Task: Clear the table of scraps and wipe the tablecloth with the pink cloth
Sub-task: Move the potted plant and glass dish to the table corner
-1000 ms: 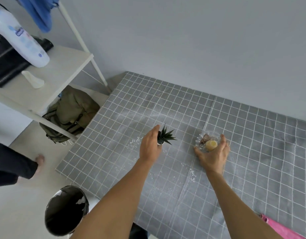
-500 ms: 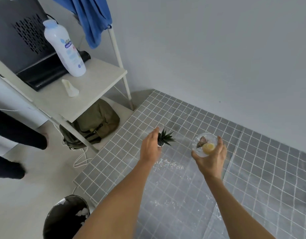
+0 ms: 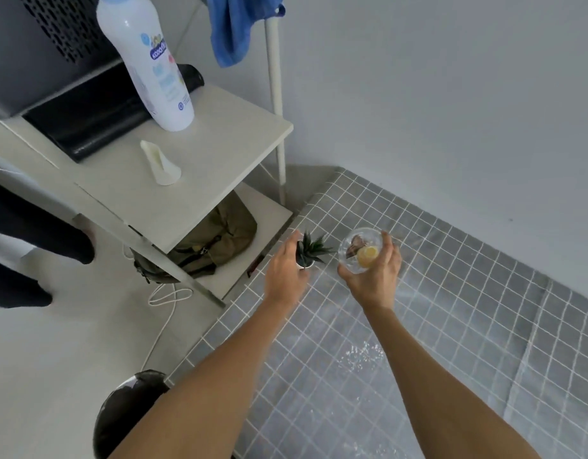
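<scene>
My left hand grips a small potted spiky plant above the table's far left corner. My right hand holds a clear glass bowl with a brown scrap and a yellow round piece inside, lifted off the grey checked tablecloth. White crumbs lie scattered on the cloth nearer to me. The pink cloth is out of view.
A white shelf unit stands left of the table with a white bottle, a small white object and a dark box. A green bag lies underneath. A black-lined bin sits at the lower left. A person's dark legs stand at left.
Both hands have lifted the plant and the glass bowl off the tablecloth and carried them left toward the table's corner and shelf. My view has swung left; the pink cloth has left the frame.
</scene>
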A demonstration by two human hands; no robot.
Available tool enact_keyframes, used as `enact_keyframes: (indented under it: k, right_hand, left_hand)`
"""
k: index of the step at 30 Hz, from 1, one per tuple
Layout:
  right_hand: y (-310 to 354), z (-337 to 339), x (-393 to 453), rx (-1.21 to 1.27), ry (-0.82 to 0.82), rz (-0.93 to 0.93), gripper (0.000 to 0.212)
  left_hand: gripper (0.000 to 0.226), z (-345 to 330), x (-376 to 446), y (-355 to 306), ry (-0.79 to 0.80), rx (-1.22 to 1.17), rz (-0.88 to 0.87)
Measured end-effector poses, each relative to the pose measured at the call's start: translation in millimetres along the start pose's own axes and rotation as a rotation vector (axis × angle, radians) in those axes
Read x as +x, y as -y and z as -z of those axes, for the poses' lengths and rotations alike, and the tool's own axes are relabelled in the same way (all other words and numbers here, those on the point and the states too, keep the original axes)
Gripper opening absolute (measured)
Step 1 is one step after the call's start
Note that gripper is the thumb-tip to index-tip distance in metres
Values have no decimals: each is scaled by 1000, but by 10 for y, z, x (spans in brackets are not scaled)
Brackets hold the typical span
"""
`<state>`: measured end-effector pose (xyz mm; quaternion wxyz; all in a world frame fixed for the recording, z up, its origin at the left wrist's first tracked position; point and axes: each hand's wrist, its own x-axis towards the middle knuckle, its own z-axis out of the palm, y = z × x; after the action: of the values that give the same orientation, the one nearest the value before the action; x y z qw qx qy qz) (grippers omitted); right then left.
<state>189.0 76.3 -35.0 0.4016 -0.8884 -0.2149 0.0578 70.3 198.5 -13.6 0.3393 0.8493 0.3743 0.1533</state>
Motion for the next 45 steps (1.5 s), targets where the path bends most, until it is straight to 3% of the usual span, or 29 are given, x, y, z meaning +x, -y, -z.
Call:
enact_keyframes:
  k: [13,15,18,25,33,42,45]
  right_hand:
    - [160,-575,183,-8,115,81,108]
    - [139,-549,226,-27,135,98,109]
    - [133,-489,269,-85,186,114,110]
    - [199,-390,295,-208,260,125,112]
    - [211,-234,291,-372,390,49,111]
    - [132,297,-99,-387,335,42,100]
    - [61,492,-304,-380,320,57,97]
  left_hand:
    - [71,-112,-319,382,20,-128,2]
    - [65,-161,-334,431,19,-143,4]
    - [73,-236,-403,484,-24,-162,15]
    - [56,-283,-458,474,-112,-156,57]
    - [54,-234,-486,456,-116,-137,71]
    - [37,-83,-787,311,-182,-92,147]
    - [54,-59,-825,342,-139,-134,206]
